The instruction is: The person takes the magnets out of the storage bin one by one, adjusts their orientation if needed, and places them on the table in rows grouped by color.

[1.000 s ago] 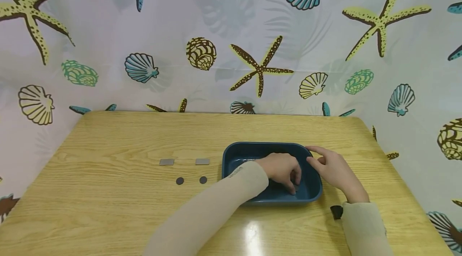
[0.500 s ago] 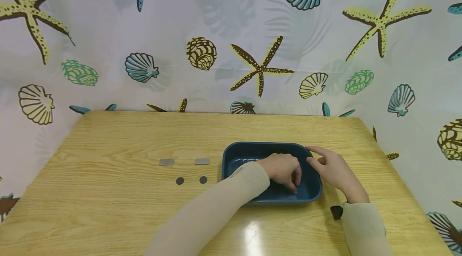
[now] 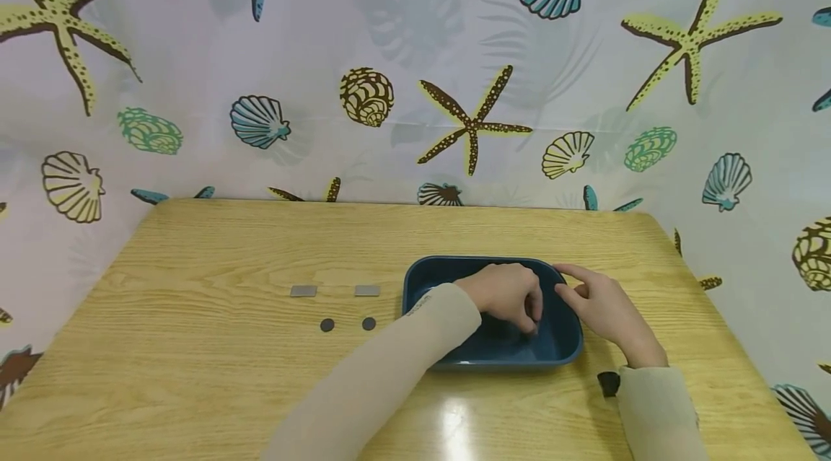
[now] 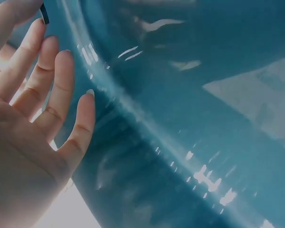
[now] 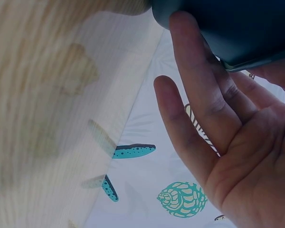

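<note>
A dark blue plastic bin (image 3: 493, 364) sits on the wooden table, right of centre. My left hand (image 3: 503, 295) reaches down into it from the left, fingertips pointing at its floor. In the left wrist view, thumb and index finger pinch a small, thin dark piece (image 4: 45, 14) by its edge; the other fingers are spread loosely beside the bin's glossy wall. My right hand (image 3: 600, 306) holds the bin's right end, thumb over the rim and fingers along the outside. The right wrist view shows those fingers (image 5: 194, 71) against the outer wall.
Left of the bin lie two small grey rectangular plates (image 3: 303, 291) and, nearer, two dark round discs (image 3: 327, 325). A black strap piece (image 3: 609, 383) shows at the right sleeve. A cloth with shells and starfish (image 3: 389, 28) hangs behind and beside the table.
My left hand has risen slightly inside the bin, its fingertips lifting away from near the floor. The right hand and the bin have stayed put; the head view has shifted a little.
</note>
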`<action>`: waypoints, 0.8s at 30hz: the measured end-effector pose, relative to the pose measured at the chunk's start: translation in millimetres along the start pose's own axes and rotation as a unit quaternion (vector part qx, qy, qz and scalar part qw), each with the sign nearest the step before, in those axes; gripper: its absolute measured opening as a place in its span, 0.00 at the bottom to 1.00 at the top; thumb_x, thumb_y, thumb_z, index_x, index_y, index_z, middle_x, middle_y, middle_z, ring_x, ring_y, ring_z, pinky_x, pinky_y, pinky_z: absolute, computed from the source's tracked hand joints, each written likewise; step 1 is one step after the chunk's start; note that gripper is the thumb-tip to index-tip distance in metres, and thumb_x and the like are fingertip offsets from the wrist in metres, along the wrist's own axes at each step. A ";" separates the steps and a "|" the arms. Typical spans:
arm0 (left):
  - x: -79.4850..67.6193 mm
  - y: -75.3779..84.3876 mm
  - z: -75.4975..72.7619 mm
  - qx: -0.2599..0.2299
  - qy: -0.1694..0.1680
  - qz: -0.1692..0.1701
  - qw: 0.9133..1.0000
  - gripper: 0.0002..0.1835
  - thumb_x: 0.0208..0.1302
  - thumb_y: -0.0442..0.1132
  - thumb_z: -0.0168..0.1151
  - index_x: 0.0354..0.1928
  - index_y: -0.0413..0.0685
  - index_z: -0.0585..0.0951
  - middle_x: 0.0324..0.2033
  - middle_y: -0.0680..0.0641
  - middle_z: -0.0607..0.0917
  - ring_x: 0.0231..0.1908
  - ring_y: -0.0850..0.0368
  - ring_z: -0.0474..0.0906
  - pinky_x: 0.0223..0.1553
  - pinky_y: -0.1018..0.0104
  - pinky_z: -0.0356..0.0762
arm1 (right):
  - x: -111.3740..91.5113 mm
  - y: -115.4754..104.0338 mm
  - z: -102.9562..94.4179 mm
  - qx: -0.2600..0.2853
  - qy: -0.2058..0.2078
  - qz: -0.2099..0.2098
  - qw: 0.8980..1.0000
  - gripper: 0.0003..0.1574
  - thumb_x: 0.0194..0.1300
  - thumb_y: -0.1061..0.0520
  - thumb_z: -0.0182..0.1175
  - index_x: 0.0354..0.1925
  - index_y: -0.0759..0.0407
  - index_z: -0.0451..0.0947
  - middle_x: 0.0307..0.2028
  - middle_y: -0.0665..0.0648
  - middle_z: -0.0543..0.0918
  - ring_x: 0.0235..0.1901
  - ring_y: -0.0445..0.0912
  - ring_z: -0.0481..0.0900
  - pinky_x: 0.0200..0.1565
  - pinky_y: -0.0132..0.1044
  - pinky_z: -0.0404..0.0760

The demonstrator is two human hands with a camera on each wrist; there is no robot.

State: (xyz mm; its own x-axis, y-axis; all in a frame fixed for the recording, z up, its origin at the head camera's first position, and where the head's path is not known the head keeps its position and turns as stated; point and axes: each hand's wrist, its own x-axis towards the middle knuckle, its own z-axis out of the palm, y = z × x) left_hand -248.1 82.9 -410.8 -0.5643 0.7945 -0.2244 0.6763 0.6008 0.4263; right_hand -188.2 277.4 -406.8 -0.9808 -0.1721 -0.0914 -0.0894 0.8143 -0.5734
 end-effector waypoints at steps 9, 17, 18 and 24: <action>-18.6 -0.9 -20.7 0.011 0.024 0.000 1.000 0.04 0.62 0.50 0.75 0.35 0.63 0.89 0.41 0.62 0.87 0.39 0.68 0.81 0.42 0.73 0.80 | 0.1 -1.6 0.2 -0.011 -0.001 0.004 1.000 0.30 0.79 0.52 0.54 0.74 0.58 0.68 0.21 0.54 0.79 0.20 0.44 0.69 0.28 0.37 0.69; -41.1 1.4 -41.0 0.013 0.050 0.017 0.999 0.06 0.64 0.50 0.74 0.39 0.61 0.89 0.44 0.58 0.84 0.40 0.65 0.80 0.43 0.73 0.79 | 0.8 -1.4 0.4 -0.013 -0.003 0.005 1.000 0.30 0.79 0.52 0.55 0.74 0.59 0.68 0.22 0.54 0.81 0.21 0.45 0.71 0.29 0.38 0.70; -43.7 1.0 -43.1 0.012 0.054 0.019 0.998 0.06 0.64 0.50 0.74 0.39 0.60 0.90 0.43 0.58 0.84 0.40 0.65 0.79 0.42 0.73 0.79 | 0.9 -1.3 0.6 -0.013 -0.003 0.006 1.000 0.30 0.79 0.52 0.55 0.74 0.59 0.68 0.23 0.54 0.82 0.21 0.45 0.71 0.29 0.38 0.70; -56.2 -5.7 -51.6 0.005 0.077 0.022 0.997 0.07 0.63 0.49 0.74 0.40 0.58 0.90 0.41 0.57 0.84 0.40 0.63 0.79 0.43 0.73 0.78 | 0.5 -2.5 1.4 -0.015 -0.003 0.010 1.000 0.31 0.79 0.51 0.55 0.74 0.59 0.68 0.30 0.57 0.86 0.25 0.45 0.75 0.31 0.38 0.72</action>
State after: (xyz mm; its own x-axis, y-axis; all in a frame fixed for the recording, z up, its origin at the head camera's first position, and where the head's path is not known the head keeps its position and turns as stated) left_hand -244.7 30.2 -355.4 -0.5999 0.7971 -0.0687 0.7057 0.5676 0.4241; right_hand -188.2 274.5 -406.6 -0.9813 -0.1597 -0.1077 -0.0757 0.8340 -0.5466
